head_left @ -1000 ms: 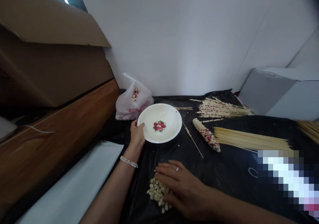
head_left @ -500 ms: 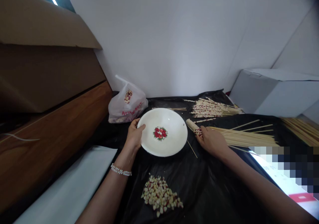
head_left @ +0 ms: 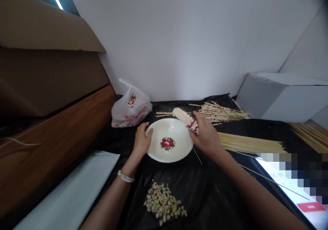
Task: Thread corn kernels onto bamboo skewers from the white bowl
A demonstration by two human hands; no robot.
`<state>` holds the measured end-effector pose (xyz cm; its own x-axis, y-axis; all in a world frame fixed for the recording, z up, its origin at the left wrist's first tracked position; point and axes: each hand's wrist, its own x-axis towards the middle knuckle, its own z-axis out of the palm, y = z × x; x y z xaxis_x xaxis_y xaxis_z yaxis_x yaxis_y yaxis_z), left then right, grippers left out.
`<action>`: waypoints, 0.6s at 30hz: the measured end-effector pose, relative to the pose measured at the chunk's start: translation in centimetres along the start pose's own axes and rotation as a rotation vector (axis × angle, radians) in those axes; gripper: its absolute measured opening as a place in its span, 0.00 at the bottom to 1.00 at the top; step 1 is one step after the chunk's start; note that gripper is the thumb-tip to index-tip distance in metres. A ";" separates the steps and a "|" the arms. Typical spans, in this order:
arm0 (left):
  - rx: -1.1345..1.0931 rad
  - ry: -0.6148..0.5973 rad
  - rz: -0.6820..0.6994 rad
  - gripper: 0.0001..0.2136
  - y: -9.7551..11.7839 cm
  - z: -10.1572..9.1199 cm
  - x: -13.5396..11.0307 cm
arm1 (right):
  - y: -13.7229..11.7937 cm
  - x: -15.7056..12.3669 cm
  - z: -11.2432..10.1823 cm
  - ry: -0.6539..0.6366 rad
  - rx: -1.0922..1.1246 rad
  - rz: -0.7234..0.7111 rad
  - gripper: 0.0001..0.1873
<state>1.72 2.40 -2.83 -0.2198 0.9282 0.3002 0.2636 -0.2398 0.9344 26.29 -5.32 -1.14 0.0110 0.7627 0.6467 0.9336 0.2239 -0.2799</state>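
L hand: left hand (head_left: 141, 141) on near-left rim of the bowl, thumb over the edge, fingers under; grip closed on the rim.
R hand: right hand (head_left: 206, 136) wrapped round lower end of the corn cob, grip tight on it.
Corn cob: corn cob (head_left: 184, 118) tilted, pale tip pointing up-left, above the far-right edge of the bowl (red-and-white kernels show just by the fingers).
Bowl: white bowl (head_left: 176, 153) w/ red flower print in the middle, sits on the counter, betw. both hands.
Counter: counter (head_left: 210, 189) covered in black plastic sheet.
Kernels: loose kernel pile (head_left: 164, 203) in front of the bowl, apart from it.
Skewers: bare bamboo skewers (head_left: 251, 144) bundled right of R hand; threaded skewers (head_left: 220, 111) further back.
Bag: plastic bag (head_left: 130, 109) back-left of the bowl, near the wall.
Wrist: bead bracelet (head_left: 125, 177) on L wrist.
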 end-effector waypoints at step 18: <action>-0.605 -0.522 -0.343 0.25 3.3 3.0 -3.4 | -3.0 -2.8 1.6 -0.008 0.264 -0.156 0.26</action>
<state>6.12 -0.69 -1.34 0.3021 0.9533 -0.0043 -0.3159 0.1043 0.9431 22.85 -7.13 -3.21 -0.1288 0.7115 0.6907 0.7981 0.4878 -0.3536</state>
